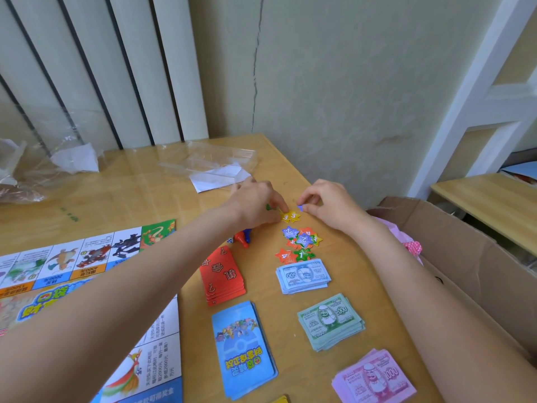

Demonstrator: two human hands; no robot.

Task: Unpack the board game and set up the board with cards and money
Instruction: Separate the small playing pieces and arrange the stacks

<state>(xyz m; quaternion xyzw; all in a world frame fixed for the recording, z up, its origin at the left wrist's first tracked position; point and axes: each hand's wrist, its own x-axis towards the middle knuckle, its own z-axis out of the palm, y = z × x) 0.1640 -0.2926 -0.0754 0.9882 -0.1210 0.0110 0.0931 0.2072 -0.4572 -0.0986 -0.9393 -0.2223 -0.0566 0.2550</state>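
Observation:
The game board (87,289) lies flat on the left of the wooden table (130,196). My left hand (255,203) pinches two yellow star tokens (290,216) marked 3. My right hand (328,203) pinches a small blue token (300,207) beside them. Just below lies a loose heap of coloured star tokens (300,242). A red card stack (222,274) and a blue card stack (244,349) sit beside the board. Blue 500 notes (302,276), green 2000 notes (331,321) and pink 1000 notes (373,379) form a column on the right.
Red and blue plastic pawns (243,236) and a die lie under my left forearm. Crumpled clear wrappers (209,164) and white paper lie at the table's back. An open cardboard box (465,257) stands right of the table, against the wall.

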